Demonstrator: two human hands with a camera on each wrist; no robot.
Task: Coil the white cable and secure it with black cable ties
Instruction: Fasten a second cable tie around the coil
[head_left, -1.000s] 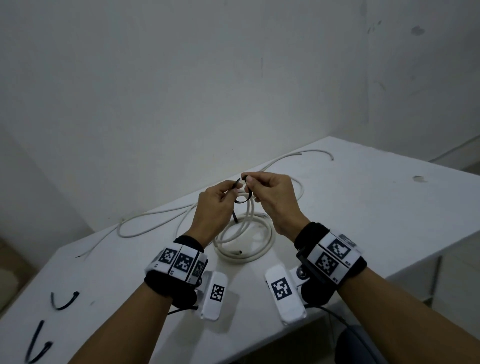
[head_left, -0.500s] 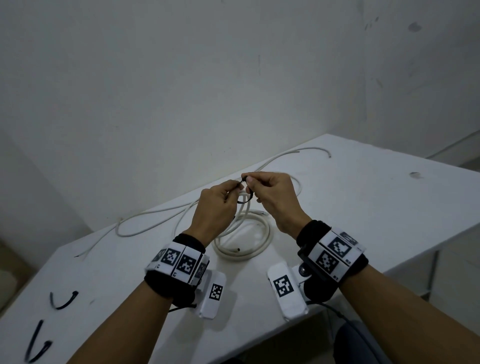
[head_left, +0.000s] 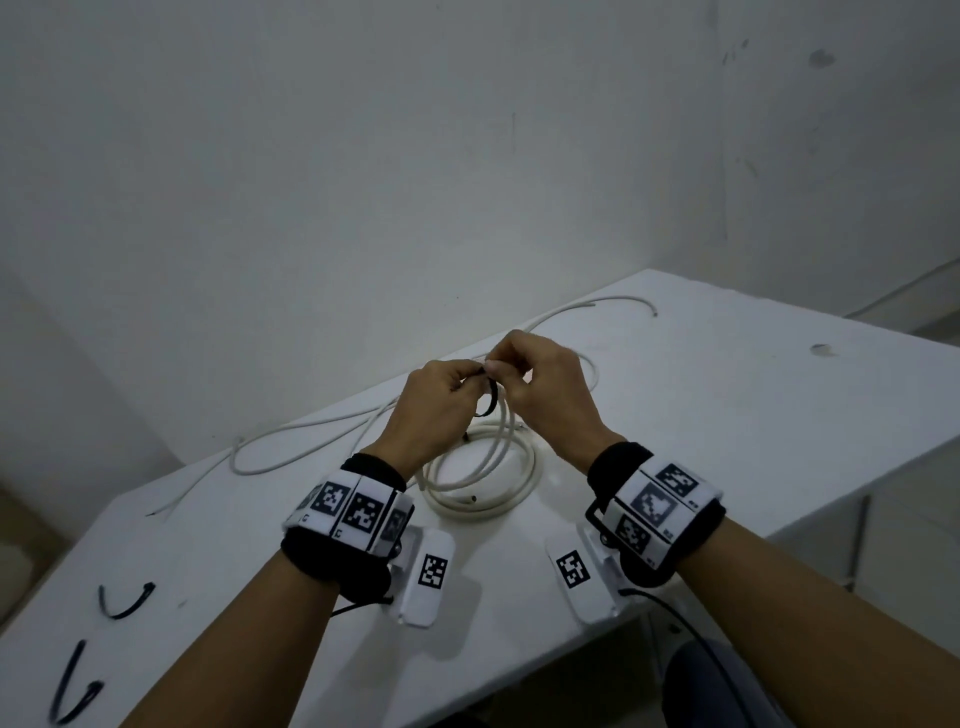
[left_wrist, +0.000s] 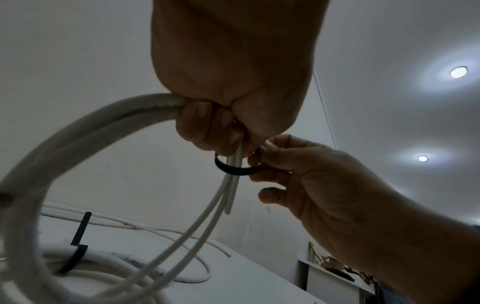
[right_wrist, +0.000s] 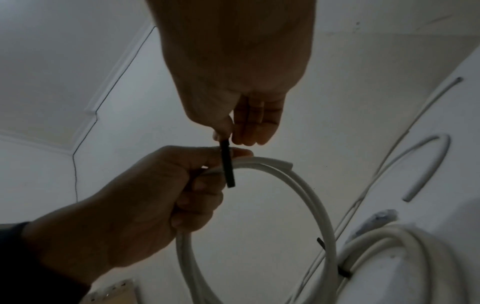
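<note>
My left hand (head_left: 465, 376) grips a lifted coil of thin white cable (head_left: 501, 431) above the table. The same coil shows in the wrist views (left_wrist: 103, 123) (right_wrist: 298, 185). A black cable tie (head_left: 491, 400) loops around the strands just below my fingers. My right hand (head_left: 506, 364) pinches one end of the tie between thumb and fingertips (right_wrist: 226, 131). The tie (left_wrist: 233, 169) curves under the strands, and its free end (right_wrist: 228, 170) hangs in front of the left fingers. The closing point of the tie is hidden by the fingers.
A thicker white coil (head_left: 483, 483) lies on the white table (head_left: 727, 415) under my hands, with a black tie (left_wrist: 75, 259) on it. Loose white cable (head_left: 311, 431) trails left and to the far edge (head_left: 597, 304). Two spare black ties (head_left: 124, 603) (head_left: 72, 686) lie at the near left.
Both hands stay together at the coil. The right fingertips have shifted up over the left ones, and the tie loop has turned more edge-on and now hangs below them.
</note>
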